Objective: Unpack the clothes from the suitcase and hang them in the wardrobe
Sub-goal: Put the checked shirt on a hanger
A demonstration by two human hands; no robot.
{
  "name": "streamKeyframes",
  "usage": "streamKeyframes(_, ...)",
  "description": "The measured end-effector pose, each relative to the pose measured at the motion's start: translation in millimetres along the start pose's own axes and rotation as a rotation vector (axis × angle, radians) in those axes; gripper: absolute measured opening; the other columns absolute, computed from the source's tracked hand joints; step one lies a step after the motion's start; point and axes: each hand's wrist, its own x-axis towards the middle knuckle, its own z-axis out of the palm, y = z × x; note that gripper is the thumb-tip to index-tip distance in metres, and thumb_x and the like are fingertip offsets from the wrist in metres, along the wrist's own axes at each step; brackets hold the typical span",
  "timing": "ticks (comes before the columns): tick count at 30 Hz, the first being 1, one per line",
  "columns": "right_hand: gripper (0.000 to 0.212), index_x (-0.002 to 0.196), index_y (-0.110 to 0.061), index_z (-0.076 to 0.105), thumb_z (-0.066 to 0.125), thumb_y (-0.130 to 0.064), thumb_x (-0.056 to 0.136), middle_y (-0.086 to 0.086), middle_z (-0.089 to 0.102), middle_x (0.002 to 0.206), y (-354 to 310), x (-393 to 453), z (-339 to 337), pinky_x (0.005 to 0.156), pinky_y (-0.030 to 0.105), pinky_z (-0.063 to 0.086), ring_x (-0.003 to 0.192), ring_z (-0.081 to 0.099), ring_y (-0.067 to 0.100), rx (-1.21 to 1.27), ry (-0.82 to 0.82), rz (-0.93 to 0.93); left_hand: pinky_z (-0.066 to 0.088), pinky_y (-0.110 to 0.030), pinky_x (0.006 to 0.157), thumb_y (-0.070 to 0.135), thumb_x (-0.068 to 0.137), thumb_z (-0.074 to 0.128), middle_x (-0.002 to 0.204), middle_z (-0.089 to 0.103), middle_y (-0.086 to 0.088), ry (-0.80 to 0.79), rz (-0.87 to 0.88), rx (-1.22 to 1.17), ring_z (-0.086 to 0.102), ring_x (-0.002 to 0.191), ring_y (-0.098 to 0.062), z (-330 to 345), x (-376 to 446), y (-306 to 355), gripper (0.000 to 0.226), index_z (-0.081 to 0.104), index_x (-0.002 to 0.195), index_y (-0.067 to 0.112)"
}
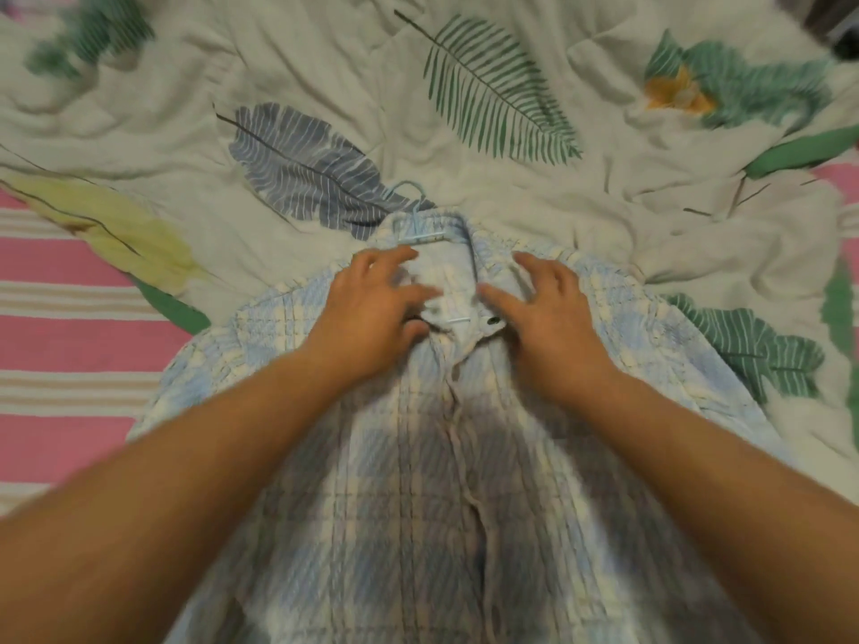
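A light blue and cream plaid shirt lies face up on the bed, collar pointing away from me. A pale blue hanger sits inside it, with its hook poking out beyond the collar onto the bedcover. My left hand holds the left flap of the collar between its fingers and thumb. My right hand rests on the right side of the collar with its fingers spread, the forefinger reaching toward the dark top button. The suitcase and the wardrobe are out of view.
The shirt lies on a rumpled cream bedcover printed with green, grey and yellow leaves. A pink, striped sheet shows at the left edge and again at the right edge. Something dark sits in the top right corner.
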Motion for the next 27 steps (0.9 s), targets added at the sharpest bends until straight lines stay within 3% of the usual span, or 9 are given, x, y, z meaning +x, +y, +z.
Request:
streamKeyframes(3,0.037,0.108,-0.028,0.076,0.084,-0.009,0.077,0.010,0.051,0.146,28.0,28.4,-12.1,0.097,0.058,0.043,0.139,0.034,0.047,-0.081,-0.025,-0.249,0.026,-0.042,0.115,0.034,0.099,0.061,0.121,0.067,-0.002,-0.229,0.203,0.164,0.053,0.125,-0.029,-23.5,28.6,-12.2,0.016,0.075,0.102,0.026)
streamKeyframes(5,0.012,0.101,-0.023,0.075,0.072,-0.025,0.089,0.004,0.063,0.134,26.5,35.9,-32.6,0.100,0.055,0.041,0.137,0.040,0.043,-0.088,0.003,-0.415,0.035,-0.035,0.104,0.032,0.104,0.052,0.087,0.063,0.009,-0.396,0.091,0.066,0.059,0.096,-0.021,-42.3,35.6,-3.3,0.023,0.063,0.083,0.029)
streamKeyframes(8,0.031,0.095,-0.021,0.066,0.049,-0.047,0.098,0.001,0.072,0.103,-0.3,41.9,-57.7,0.100,0.042,0.039,0.120,0.055,0.031,-0.077,-0.116,-0.584,0.039,-0.028,0.066,0.033,0.100,0.059,0.071,0.058,0.010,-0.479,-0.058,-0.140,0.056,0.073,-0.014,-62.0,40.7,14.2,0.032,0.059,0.070,0.025)
streamKeyframes(12,0.023,0.092,-0.025,0.064,0.058,-0.047,0.095,-0.003,0.061,0.081,-29.8,37.0,-63.4,0.074,0.040,0.045,0.088,0.052,0.020,0.164,-0.152,-0.411,0.040,-0.024,0.051,0.025,0.095,0.068,0.056,0.055,0.003,-0.431,-0.241,-0.485,0.045,0.049,-0.012,-73.0,24.5,27.4,0.028,0.070,0.069,0.013)
streamKeyframes(15,0.023,0.102,-0.031,0.061,0.061,-0.052,0.092,-0.005,0.054,0.090,-35.1,29.4,-63.1,0.073,0.033,0.039,0.092,0.049,0.015,0.301,-0.144,-0.200,0.040,-0.029,0.052,0.009,0.093,0.063,0.058,0.050,-0.004,-0.442,-0.304,-0.685,0.042,0.053,-0.017,-74.9,7.5,24.4,0.035,0.064,0.058,0.015)
streamKeyframes(18,0.026,0.108,-0.030,0.068,0.063,-0.050,0.092,-0.008,0.052,0.085,-38.0,29.6,-62.4,0.073,0.031,0.034,0.095,0.045,0.011,0.287,-0.169,-0.214,0.038,-0.028,0.052,0.008,0.093,0.059,0.061,0.050,-0.006,-0.427,-0.320,-0.707,0.040,0.054,-0.019,-69.5,-0.7,22.6,0.030,0.065,0.064,0.012)
streamKeyframes(21,0.029,0.107,-0.027,0.071,0.067,-0.050,0.089,-0.012,0.045,0.078,-40.8,31.0,-63.8,0.074,0.032,0.035,0.096,0.045,0.014,0.201,-0.223,-0.259,0.036,-0.031,0.060,0.029,0.097,0.060,0.066,0.052,-0.005,-0.440,-0.234,-0.526,0.043,0.058,-0.018,-58.3,-5.7,28.9,0.032,0.061,0.074,0.006)
streamKeyframes(24,0.021,0.100,-0.026,0.071,0.070,-0.044,0.088,-0.009,0.049,0.076,-41.9,27.3,-59.8,0.072,0.033,0.038,0.092,0.048,0.016,0.207,-0.222,-0.286,0.037,-0.034,0.071,0.051,0.093,0.065,0.076,0.065,0.000,-0.316,-0.095,-0.253,0.053,0.069,-0.013,-43.8,-10.8,30.3,0.035,0.066,0.081,0.018)
streamKeyframes(27,0.013,0.099,-0.031,0.075,0.072,-0.037,0.089,-0.005,0.060,0.085,-36.6,24.0,-57.9,0.072,0.029,0.041,0.087,0.053,0.014,0.323,-0.204,-0.223,0.035,-0.033,0.072,0.051,0.091,0.066,0.081,0.066,0.005,-0.208,-0.088,-0.363,0.055,0.076,-0.009,-38.9,-16.0,27.5,0.025,0.067,0.079,0.029)
